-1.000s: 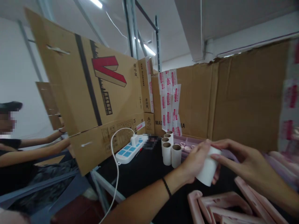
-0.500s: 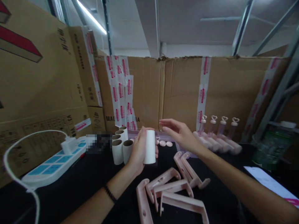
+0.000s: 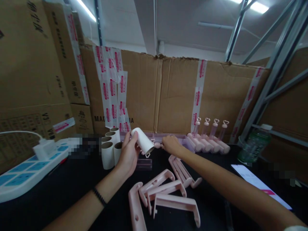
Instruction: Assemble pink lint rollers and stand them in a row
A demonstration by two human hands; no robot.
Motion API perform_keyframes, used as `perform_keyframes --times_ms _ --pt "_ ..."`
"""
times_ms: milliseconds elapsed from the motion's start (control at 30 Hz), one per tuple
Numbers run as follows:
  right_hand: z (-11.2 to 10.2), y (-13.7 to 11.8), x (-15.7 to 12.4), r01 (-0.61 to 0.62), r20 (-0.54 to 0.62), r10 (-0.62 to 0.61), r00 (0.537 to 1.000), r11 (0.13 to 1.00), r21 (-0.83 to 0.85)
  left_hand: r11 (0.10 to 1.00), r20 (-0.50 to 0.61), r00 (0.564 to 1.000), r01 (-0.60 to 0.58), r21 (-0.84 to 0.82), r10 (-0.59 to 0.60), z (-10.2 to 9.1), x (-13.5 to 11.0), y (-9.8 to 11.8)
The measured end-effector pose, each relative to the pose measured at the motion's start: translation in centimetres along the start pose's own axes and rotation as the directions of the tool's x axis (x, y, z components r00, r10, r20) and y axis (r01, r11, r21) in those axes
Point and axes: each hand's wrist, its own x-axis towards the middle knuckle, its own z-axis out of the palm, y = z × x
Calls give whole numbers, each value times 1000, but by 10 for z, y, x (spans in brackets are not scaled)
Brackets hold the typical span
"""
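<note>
A white cardboard tube (image 3: 143, 141) is in my left hand (image 3: 130, 152), fingers wrapped round it. The tube leans with its open lower end toward the right. My right hand (image 3: 172, 145) is down at the table, fingers curled in beside a small pink round cap (image 3: 157, 145); what lies under the fingertips is hidden. Below the tube lie a pink heart-shaped piece (image 3: 147, 155) and a clear purplish plastic piece (image 3: 144, 164). More white tubes (image 3: 107, 155) stand upright left of my left hand. Pink brackets (image 3: 176, 201) lie in a loose pile in front.
A purple tray (image 3: 158, 137) stands behind the hands. At the right are several pink cylinders with heart-topped clear stems (image 3: 207, 144), a green bottle (image 3: 255, 144) and a phone (image 3: 261, 186). A white power strip (image 3: 36, 173) lies at left. Cardboard (image 3: 180, 96) walls the back.
My left hand has tipped the tube from upright to slanting. My right hand has come down from the air to the small pink caps, its fingers closing. The view has shifted to the right.
</note>
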Motion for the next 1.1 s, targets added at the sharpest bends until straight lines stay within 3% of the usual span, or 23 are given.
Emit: perform_keyframes --times_ms 300,467,600,700,900,1100 --pt "-12 5 -14 -9 -140 24 990 994 109 995 -21 995 -102 -13 102 3 1 -3" --pt "-35 9 -39 117 -246 -63 967 970 211 991 -34 990 -137 -1 137 3 3 -3" --pt "-43 4 -64 285 -360 -134 923 867 409 983 -31 986 -161 86 164 6 -1 -2" --pt "-45 -1 -76 363 -442 -142 886 806 467 976 -6 985 -168 140 171 9 -6 -1" --pt "-47 -6 -82 408 -503 -126 855 762 502 984 32 993 -121 130 118 10 -8 0" --pt "-42 -8 -86 441 -556 -26 831 640 629 992 64 995 -84 93 79 9 -9 2"
